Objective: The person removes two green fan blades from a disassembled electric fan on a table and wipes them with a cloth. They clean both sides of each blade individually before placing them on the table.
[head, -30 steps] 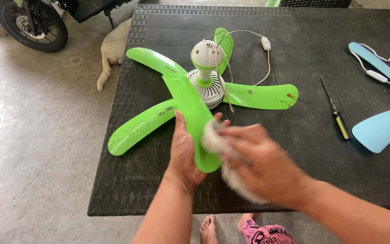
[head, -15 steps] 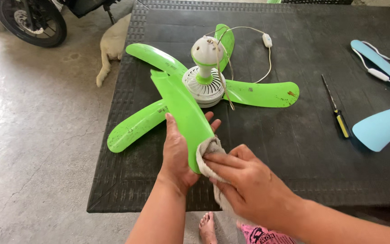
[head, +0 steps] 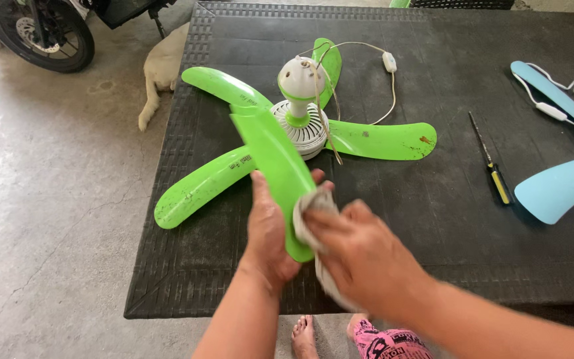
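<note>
A green ceiling fan with a white motor hub (head: 303, 116) lies on a black table (head: 446, 219). One green blade (head: 270, 156) is lifted toward me. My left hand (head: 268, 233) grips that blade from underneath near its tip. My right hand (head: 360, 256) presses a grey-white cloth (head: 308, 211) against the blade's end. The fan's white cord with a switch (head: 388, 62) trails behind the hub.
A screwdriver with a yellow-black handle (head: 493, 174) lies to the right, beside a light blue fan (head: 559, 189) with its white cord. A motorcycle wheel (head: 38, 33) and a pale animal (head: 161, 70) are on the concrete floor at upper left. My feet (head: 307, 336) show below the table edge.
My right hand with the cloth has slid up along the blade from its tip. The left hand has kept its hold under the blade.
</note>
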